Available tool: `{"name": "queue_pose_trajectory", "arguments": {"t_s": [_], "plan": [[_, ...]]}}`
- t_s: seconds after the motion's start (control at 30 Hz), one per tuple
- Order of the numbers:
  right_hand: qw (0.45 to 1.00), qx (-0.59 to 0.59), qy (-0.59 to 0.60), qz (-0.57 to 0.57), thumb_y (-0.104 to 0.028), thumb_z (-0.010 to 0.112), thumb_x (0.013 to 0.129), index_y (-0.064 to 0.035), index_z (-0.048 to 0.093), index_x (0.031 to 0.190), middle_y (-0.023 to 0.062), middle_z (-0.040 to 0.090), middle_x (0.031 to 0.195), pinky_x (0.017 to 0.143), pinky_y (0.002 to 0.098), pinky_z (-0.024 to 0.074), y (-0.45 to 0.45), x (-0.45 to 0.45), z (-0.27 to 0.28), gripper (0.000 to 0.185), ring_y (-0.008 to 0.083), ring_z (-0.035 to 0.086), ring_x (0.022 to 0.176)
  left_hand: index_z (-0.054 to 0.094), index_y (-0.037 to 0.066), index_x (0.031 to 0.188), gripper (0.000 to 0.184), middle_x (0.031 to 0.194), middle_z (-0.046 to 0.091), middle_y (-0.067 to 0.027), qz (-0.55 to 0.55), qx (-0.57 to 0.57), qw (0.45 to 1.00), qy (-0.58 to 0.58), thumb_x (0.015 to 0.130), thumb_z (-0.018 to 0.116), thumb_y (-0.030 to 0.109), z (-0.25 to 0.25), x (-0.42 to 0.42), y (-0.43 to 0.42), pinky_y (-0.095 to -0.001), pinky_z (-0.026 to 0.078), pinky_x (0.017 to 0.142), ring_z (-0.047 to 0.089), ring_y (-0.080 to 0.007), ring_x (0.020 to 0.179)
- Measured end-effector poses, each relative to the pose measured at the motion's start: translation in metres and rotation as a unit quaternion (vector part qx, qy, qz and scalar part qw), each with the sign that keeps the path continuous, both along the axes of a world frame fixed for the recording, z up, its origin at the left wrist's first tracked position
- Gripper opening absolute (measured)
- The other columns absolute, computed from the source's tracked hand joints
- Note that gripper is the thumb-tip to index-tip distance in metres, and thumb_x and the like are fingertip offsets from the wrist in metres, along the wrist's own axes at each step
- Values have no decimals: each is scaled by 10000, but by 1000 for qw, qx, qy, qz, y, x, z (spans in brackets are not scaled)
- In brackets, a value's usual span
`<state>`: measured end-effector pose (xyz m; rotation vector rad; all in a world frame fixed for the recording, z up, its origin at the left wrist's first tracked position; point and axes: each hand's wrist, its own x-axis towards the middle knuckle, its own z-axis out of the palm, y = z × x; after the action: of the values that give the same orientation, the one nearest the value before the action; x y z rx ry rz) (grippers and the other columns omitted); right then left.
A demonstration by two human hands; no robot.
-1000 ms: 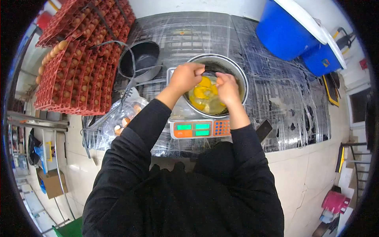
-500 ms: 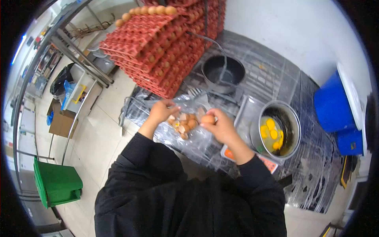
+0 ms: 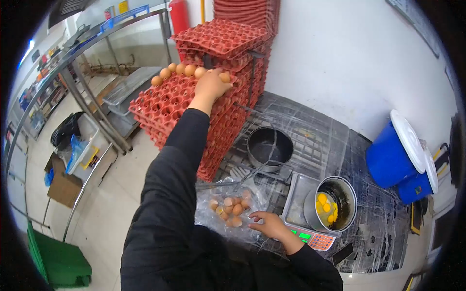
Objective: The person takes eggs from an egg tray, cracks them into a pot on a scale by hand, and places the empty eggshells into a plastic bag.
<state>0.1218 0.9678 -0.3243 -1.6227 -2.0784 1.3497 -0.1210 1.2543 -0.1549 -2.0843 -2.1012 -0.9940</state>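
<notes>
My left hand (image 3: 212,86) is at the far row of brown eggs (image 3: 180,69) on top of a stack of red egg trays (image 3: 170,101). Its fingers are closed around a brown egg (image 3: 224,77) at the right end of that row; part of the grip is hidden. Low on the right, my right hand (image 3: 270,225) is empty, thumb and fingers apart, beside broken eggshells (image 3: 237,209) on a clear plastic bag (image 3: 206,225). A metal pot (image 3: 348,194) with several yolks (image 3: 326,207) stands on a digital scale (image 3: 297,206).
A dark empty pot (image 3: 270,148) stands behind the scale. Blue lidded drums (image 3: 391,157) are on the right by the wall. More red trays (image 3: 221,36) rise at the back. A metal rack (image 3: 73,87) and a green bin (image 3: 60,262) are on the left.
My left hand has gone from the eggshells up to the egg row. My right hand no longer holds the brown egg and has opened near the shells. The view has tilted upward.
</notes>
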Motion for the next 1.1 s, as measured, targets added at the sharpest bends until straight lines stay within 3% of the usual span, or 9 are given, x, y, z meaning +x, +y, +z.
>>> {"name": "queue_pose_trajectory", "arguments": {"t_s": [0.2, 0.27, 0.43, 0.53, 0.6, 0.7, 0.8, 0.93, 1.1], "plan": [[998, 26, 10, -61, -385, 657, 748, -141, 579, 1112, 132, 608, 992, 792, 364, 457, 2, 28, 18, 445, 299, 592, 881, 590, 113, 1024, 433, 1051, 590, -82, 195, 1, 981, -3, 766, 583, 461, -16, 37, 45, -575, 368, 832, 563, -289, 967], [990, 72, 60, -108, -298, 713, 714, -98, 566, 1108, 77, 596, 913, 620, 283, 461, 3, 31, 23, 466, 167, 555, 693, 593, 102, 1008, 412, 1032, 594, -88, 171, 31, 985, -15, 753, 607, 425, -13, 39, 30, -561, 371, 835, 558, -284, 963], [933, 295, 99, -183, -201, 720, 695, -75, 509, 1148, 94, 544, 1035, 631, 273, 464, 12, 34, 50, 516, 166, 535, 720, 591, 57, 895, 365, 873, 619, -122, 9, 249, 968, -28, 625, 685, 283, -22, 68, -35, -435, 428, 795, 570, -297, 877], [836, 480, 104, -243, -179, 677, 718, -116, 488, 1179, 148, 489, 1153, 802, 331, 456, 20, 34, 59, 502, 278, 548, 917, 572, 14, 847, 329, 775, 621, -129, -204, 121, 952, -192, 590, 709, 167, -37, 102, -106, -325, 471, 645, 605, -272, 693], [783, 570, 93, -229, -137, 673, 711, -113, 496, 1165, 148, 484, 1155, 812, 349, 455, 20, 42, 65, 487, 294, 546, 939, 564, 19, 846, 354, 811, 615, -75, -332, 14, 913, -237, 585, 745, 175, -65, 128, -168, -288, 463, 710, 589, -156, 756], [838, 537, 76, -62, -105, 666, 698, -98, 498, 1155, 161, 492, 1131, 823, 363, 450, 4, 71, 55, 487, 309, 541, 956, 564, 11, 978, 451, 898, 617, -91, -390, -171, 810, -403, 617, 749, 207, -117, 168, -239, -290, 447, 783, 580, -157, 879], [866, 476, 89, -126, -108, 664, 687, -70, 499, 1144, 171, 507, 1101, 826, 372, 444, -38, 106, 34, 487, 326, 535, 959, 548, 7, 1030, 503, 924, 619, -108, -408, -269, 772, -405, 641, 758, 248, -145, 198, -269, -296, 435, 813, 580, -168, 909], [821, 399, -71, -403, -155, 647, 737, -30, 481, 1088, 183, 524, 1034, 841, 396, 421, -84, 183, 16, 408, 367, 521, 950, 525, 25, 1096, 590, 1052, 575, -169, -430, -238, 806, -330, 655, 759, 339, -170, 218, -298, -357, 420, 853, 547, -247, 1013], [853, 314, -190, -372, -162, 606, 768, -57, 497, 1090, 183, 522, 1041, 790, 401, 444, -104, 248, -33, 356, 362, 532, 936, 547, 57, 1058, 485, 1071, 560, -149, -437, -268, 822, -250, 687, 721, 316, -178, 239, -302, -378, 400, 881, 520, -313, 1026]]}}
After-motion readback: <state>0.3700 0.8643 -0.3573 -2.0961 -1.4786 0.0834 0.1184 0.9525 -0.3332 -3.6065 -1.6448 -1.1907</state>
